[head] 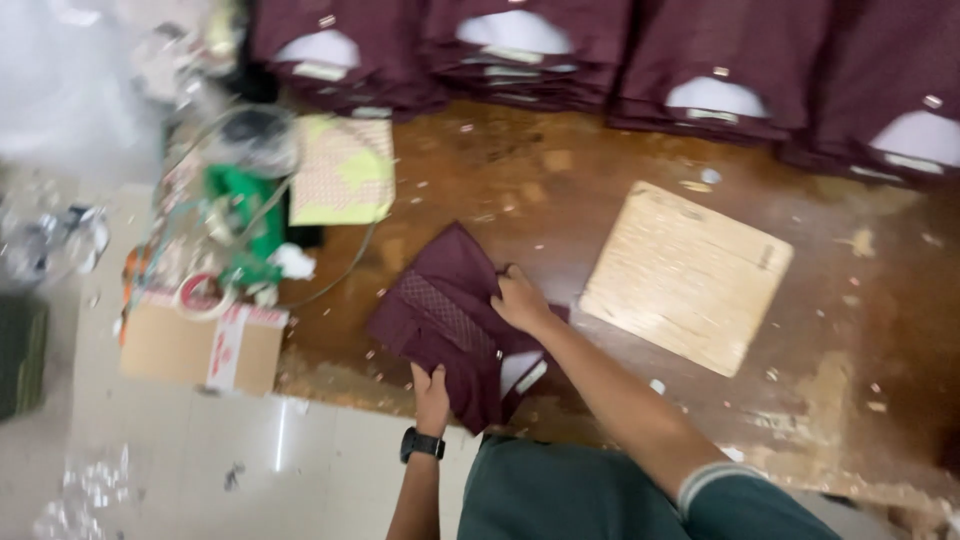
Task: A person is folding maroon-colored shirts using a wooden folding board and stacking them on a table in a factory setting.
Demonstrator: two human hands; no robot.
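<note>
shirt: a folded maroon shirt sits at the near edge of the table, right in front of the person, a bit crooked, with a patterned strip showing down its front.
left hand: the left hand, black watch on the wrist, grips the near edge of the shirt, fingers closed on the cloth.
right hand: the right hand presses down on the top right part of the shirt, fingers curled at the fold, so it's pinning more than holding.
step: looks to me like mid-fold, squaring the shirt up.
next move: I'd guess it needs the loose edge tucked flat and the sides evened before letting go, with one hand kept on it so it doesn't spring open.
board: a pale wooden board lies just right of the shirt, not touching it.
stacks: piles of folded maroon shirts line the far edge.
clutter: patterned paper near the far left corner, a cardboard box with a tape roll off the left edge, all a bit blurry.
</note>
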